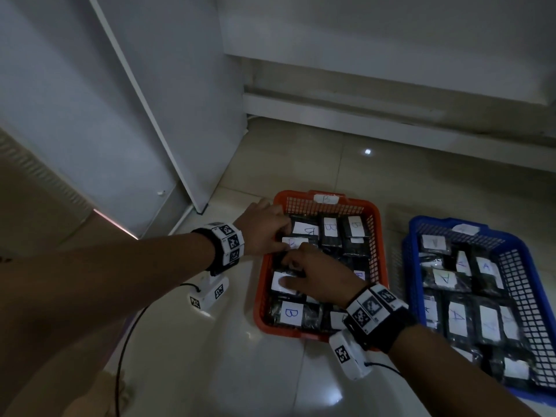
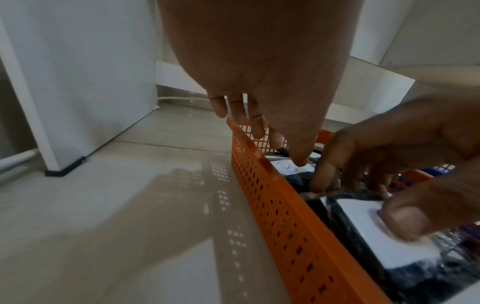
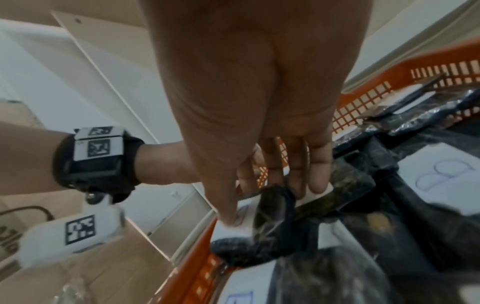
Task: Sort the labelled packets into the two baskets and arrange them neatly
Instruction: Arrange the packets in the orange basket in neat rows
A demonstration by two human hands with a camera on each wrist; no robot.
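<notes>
An orange basket [image 1: 376,227] holds several black packets with white labels marked B. A blue basket [image 1: 519,284] to its right holds several packets marked A. My left hand [image 1: 270,231] reaches over the orange basket's far left corner. Its fingers [image 2: 257,127] point down fairly straight and its thumb tip touches a B label [image 2: 284,167]. My right hand [image 1: 313,275] is just in front of it, over the left side of the basket. It pinches a black packet [image 3: 275,207]: its thumb presses that packet's white label [image 2: 358,226] and its fingers curl over the far edge.
Both baskets sit on a glossy tiled floor [image 1: 210,371]. A white panel [image 1: 135,115] leans at the left and a white skirting ledge [image 1: 391,112] runs behind. A black cable [image 1: 126,341] trails from my left wrist. A cardboard box [image 3: 103,267] lies to the left.
</notes>
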